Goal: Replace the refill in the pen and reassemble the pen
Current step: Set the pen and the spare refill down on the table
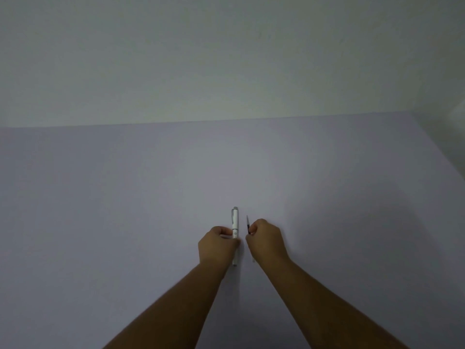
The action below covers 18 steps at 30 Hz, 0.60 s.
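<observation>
A white pen (pixel 235 222) with a silver clip end lies lengthwise on the pale table, capped end pointing away from me. My left hand (pixel 217 245) closes its fingers on the pen's middle; the pen's near tip shows below the hand. To its right, a thin dark refill (pixel 248 224) sticks up out of my right hand (pixel 266 240), whose fingers are pinched on it. A small pale end of the refill peeks out under that hand. The two hands sit side by side, a narrow gap between them.
The pale lavender table (pixel 125 210) stretches wide on all sides. Its far edge meets a plain wall (pixel 226 59), and the right edge runs diagonally at the upper right. Both forearms enter from the bottom.
</observation>
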{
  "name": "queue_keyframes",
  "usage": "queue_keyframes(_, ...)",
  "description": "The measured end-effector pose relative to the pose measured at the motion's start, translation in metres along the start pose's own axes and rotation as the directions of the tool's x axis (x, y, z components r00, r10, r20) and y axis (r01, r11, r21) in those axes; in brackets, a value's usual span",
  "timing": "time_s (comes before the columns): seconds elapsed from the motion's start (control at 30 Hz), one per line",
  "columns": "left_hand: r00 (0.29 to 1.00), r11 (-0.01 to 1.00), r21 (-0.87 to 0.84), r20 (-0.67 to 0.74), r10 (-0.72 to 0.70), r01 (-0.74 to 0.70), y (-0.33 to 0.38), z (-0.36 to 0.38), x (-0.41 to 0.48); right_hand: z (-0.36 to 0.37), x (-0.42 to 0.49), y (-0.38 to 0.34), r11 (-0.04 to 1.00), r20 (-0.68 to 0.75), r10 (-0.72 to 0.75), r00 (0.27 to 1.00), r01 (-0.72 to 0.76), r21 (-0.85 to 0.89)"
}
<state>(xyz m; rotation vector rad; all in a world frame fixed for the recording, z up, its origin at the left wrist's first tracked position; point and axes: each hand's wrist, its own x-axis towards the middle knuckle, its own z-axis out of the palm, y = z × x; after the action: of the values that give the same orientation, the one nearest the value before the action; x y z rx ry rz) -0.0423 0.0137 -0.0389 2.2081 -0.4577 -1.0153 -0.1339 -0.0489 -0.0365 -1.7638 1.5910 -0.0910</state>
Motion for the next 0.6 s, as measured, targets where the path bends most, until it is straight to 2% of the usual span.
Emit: queue_keyframes(0.6, 1.000, 0.999, 0.024, -0.015, 0.024, -0.024, -0.0041, -0.0007, 0.0028, 0.0028, -0.0045, 0.0012, 0.997, -0.014, -0.004, 1.000, 0.005, 0.080)
